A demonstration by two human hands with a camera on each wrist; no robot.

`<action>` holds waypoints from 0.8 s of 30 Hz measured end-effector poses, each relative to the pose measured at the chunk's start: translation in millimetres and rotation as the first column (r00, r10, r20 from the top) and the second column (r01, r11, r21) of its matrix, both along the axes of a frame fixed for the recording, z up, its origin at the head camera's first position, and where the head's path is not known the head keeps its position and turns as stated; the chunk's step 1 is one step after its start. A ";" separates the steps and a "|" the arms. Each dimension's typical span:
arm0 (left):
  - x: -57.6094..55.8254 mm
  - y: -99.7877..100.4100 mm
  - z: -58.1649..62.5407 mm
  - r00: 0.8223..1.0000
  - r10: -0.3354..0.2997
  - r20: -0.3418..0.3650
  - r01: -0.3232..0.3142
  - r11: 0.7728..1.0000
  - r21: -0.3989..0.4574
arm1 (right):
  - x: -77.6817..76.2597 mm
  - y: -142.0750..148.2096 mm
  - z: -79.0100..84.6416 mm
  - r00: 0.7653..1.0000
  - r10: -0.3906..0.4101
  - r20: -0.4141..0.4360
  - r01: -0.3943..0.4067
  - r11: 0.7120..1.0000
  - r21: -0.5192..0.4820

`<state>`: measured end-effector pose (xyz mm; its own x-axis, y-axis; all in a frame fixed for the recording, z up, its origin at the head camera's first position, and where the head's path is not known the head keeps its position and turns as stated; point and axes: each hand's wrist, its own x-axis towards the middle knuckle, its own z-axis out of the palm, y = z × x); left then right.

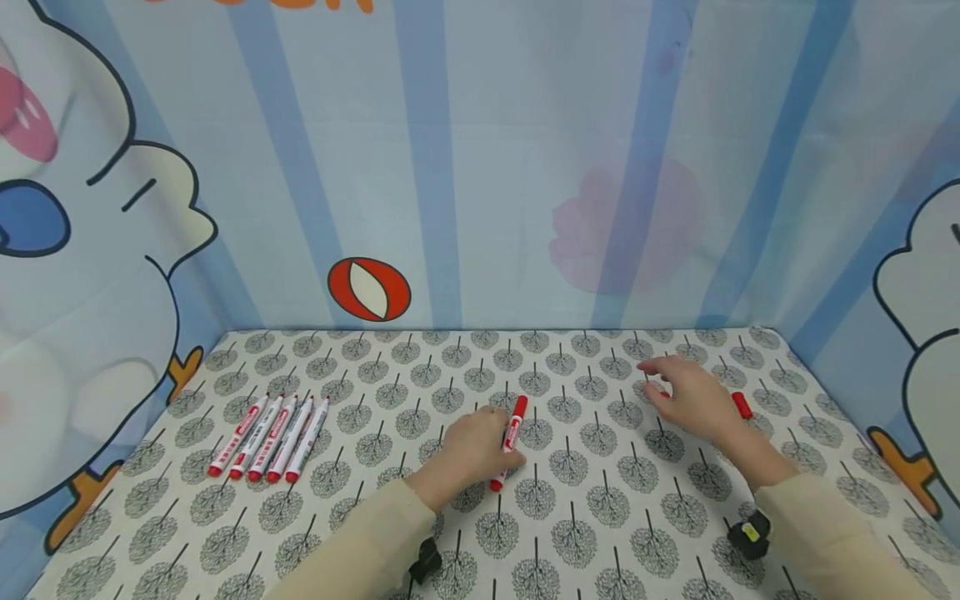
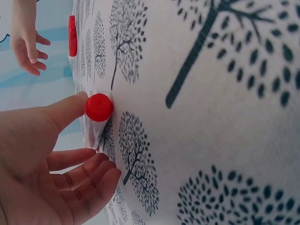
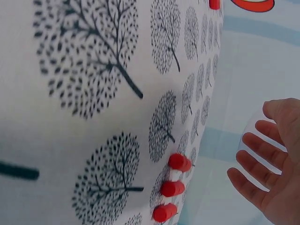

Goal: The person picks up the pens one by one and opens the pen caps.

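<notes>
A white marker (image 1: pixel 513 435) with red ends lies tilted on the patterned cloth near the middle. My left hand (image 1: pixel 471 446) holds it from the left, thumb across its lower part. In the left wrist view, the thumb is beside the marker's red end (image 2: pixel 99 107) and the curled fingers (image 2: pixel 89 178) are at its other side. To the right, my right hand (image 1: pixel 692 398) hovers with fingers spread and nothing in it. Loose red caps (image 1: pixel 741 406) lie below and beside it, partly hidden by the hand; the right wrist view shows three red caps (image 3: pixel 172 188) in a row.
Several white markers (image 1: pixel 270 439) lie side by side at the left, dark tips pointing away, red ends toward me. A tree-print cloth (image 1: pixel 570 533) covers the table. Behind it rises a striped backdrop (image 1: pixel 495 167) with cartoon figures.
</notes>
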<state>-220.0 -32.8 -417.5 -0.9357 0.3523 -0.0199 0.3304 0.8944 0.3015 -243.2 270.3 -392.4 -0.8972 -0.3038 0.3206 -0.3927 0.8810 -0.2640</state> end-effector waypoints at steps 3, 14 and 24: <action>-0.7 0.0 -1.3 1.000 0.009 0.003 -0.009 1.000 0.019 | 1.8 -7.9 -0.6 1.000 0.027 -0.004 -0.027 1.000 -0.001; -0.8 -4.7 -1.3 0.999 0.051 0.010 -0.051 0.999 0.009 | 0.3 -22.3 -2.8 0.995 0.074 -0.061 -0.074 0.997 0.009; -3.4 -10.4 -3.3 0.999 0.049 -0.001 -0.049 0.999 0.013 | 3.4 -31.5 -6.0 0.991 0.110 -0.082 -0.109 0.994 0.021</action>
